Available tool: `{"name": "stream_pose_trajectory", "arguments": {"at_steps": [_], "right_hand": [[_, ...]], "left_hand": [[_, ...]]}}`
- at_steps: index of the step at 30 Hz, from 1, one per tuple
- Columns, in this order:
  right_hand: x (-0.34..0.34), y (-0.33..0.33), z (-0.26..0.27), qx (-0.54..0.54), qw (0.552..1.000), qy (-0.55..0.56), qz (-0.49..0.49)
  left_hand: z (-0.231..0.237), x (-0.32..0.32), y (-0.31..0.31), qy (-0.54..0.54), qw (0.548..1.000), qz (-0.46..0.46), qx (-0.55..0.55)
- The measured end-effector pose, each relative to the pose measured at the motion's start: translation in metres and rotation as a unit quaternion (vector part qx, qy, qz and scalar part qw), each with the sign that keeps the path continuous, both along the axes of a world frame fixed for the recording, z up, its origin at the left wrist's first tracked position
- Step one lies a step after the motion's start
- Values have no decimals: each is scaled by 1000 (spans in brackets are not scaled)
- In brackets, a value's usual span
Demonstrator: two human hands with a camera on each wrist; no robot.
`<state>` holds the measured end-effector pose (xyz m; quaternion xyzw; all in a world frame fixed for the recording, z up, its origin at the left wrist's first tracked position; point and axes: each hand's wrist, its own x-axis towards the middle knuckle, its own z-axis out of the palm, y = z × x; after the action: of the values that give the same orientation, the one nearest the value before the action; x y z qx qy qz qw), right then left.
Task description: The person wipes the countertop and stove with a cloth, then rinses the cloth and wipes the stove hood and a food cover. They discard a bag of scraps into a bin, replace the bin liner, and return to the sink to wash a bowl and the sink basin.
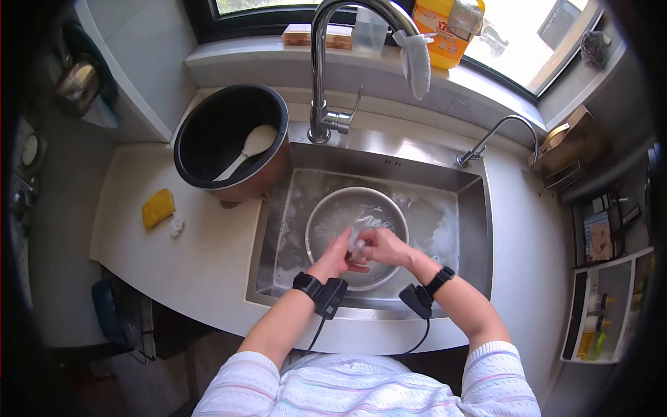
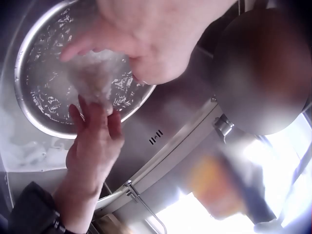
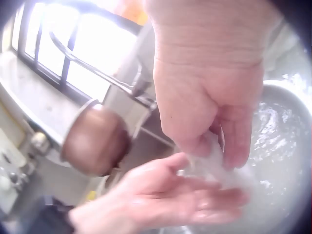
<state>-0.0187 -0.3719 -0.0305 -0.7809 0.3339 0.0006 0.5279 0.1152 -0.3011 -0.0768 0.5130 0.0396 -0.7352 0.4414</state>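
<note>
A round metal basin [image 1: 400, 215] of rippling, cloudy water stands in the sink, and both hands are over it. My right hand [image 1: 388, 247] pinches a translucent whitish, filmy piece [image 2: 92, 80] between thumb and fingers; motion blurs it, so I cannot tell its kind. Beneath it, in the right wrist view, my left hand [image 3: 170, 195] lies palm up with its fingers stretched out, close against the whitish piece. Both hands look wet. From the left wrist, the back of the left hand [image 2: 151, 39] hides part of the basin.
Suds lie on the floor of the steel sink [image 1: 471, 208]. At its left stands a dark-lined pot [image 1: 257, 177] holding a white rice paddle [image 1: 260, 141]. A yellow sponge [image 1: 158, 208] and a crumpled white scrap [image 1: 176, 224] lie on the counter. The tall faucet [image 1: 318, 76] arches behind the basin.
</note>
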Motion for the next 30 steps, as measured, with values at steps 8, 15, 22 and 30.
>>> {"name": "stream_pose_trajectory", "arguments": {"at_steps": [8,15,22,30], "right_hand": [[-23,-25,27,-126,982,-12,-139],[-2,20,12,-278,958,15,66],[-3,27,25,12,999,-22,30],[6,6,6,86,985,-42,-146]], "left_hand": [[-21,-10,7,158,964,97,-193],[-18,-4,11,155,979,76,-107],[-21,11,8,233,952,186,-69],[16,14,12,218,957,-30,-188]]}}
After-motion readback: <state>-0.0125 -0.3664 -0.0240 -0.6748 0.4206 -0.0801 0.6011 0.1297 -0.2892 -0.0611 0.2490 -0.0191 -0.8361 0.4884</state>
